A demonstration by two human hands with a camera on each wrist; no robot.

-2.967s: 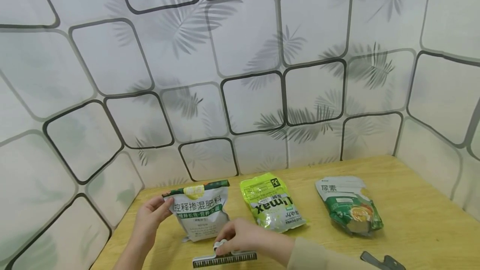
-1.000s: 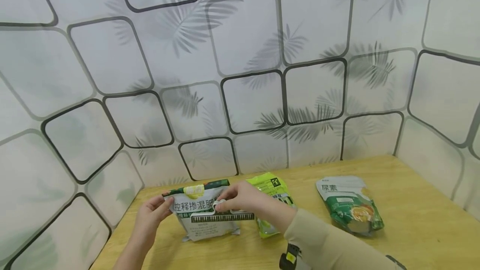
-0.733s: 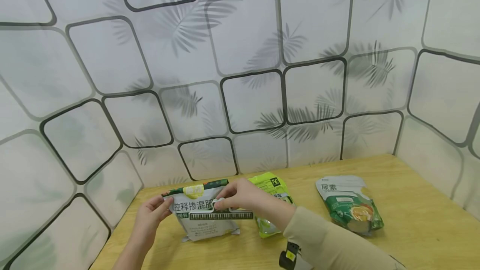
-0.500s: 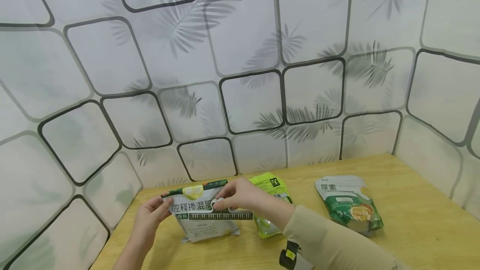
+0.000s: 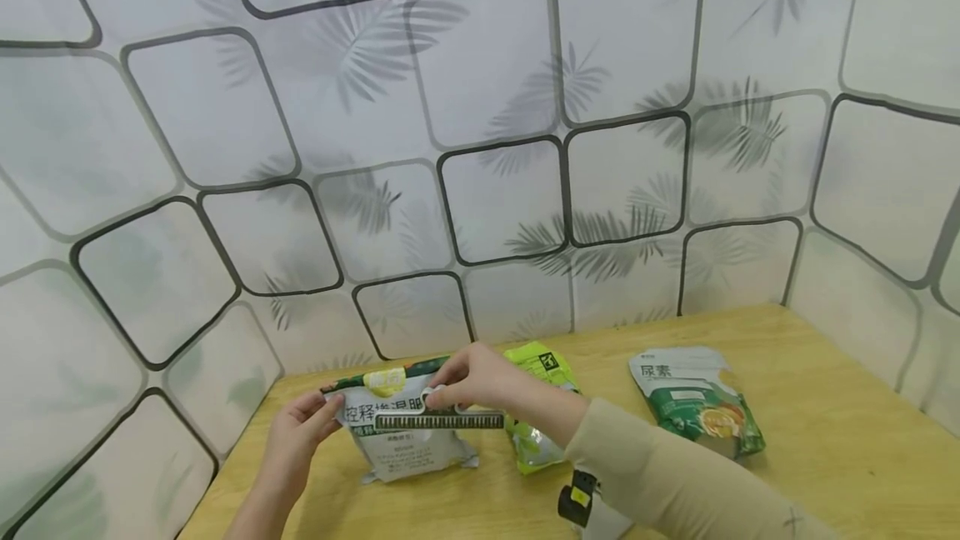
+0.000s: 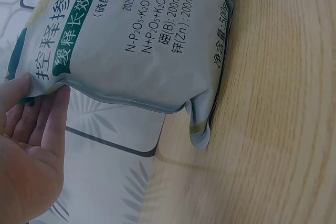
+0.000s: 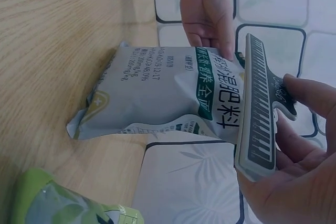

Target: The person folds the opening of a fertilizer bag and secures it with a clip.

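A white and green fertilizer bag (image 5: 408, 457) stands on the table, its dark green top edge uppermost. My left hand (image 5: 296, 436) pinches the bag's upper left corner, thumb in front and fingers behind, as the left wrist view also shows on the bag (image 6: 142, 40). In my right hand (image 5: 487, 382) is a wide bag clip (image 5: 438, 421) with a piano-key pattern, gripped by its handle between thumb and fingers. The clip lies level across the bag's upper front in the head view. Seen from the right wrist, the clip (image 7: 257, 103) is right at the bag's top end.
A lime green bag (image 5: 536, 448) lies just right of the white one, partly hidden by my right arm. Farther right lies a grey and green pouch (image 5: 697, 402). Patterned cloth walls (image 5: 495, 198) border the wooden table (image 5: 832, 457) at the back and sides.
My right hand has lifted the clip from low in front of the bag up to near its top, rising slightly further just now. The left hand keeps its hold on the corner.
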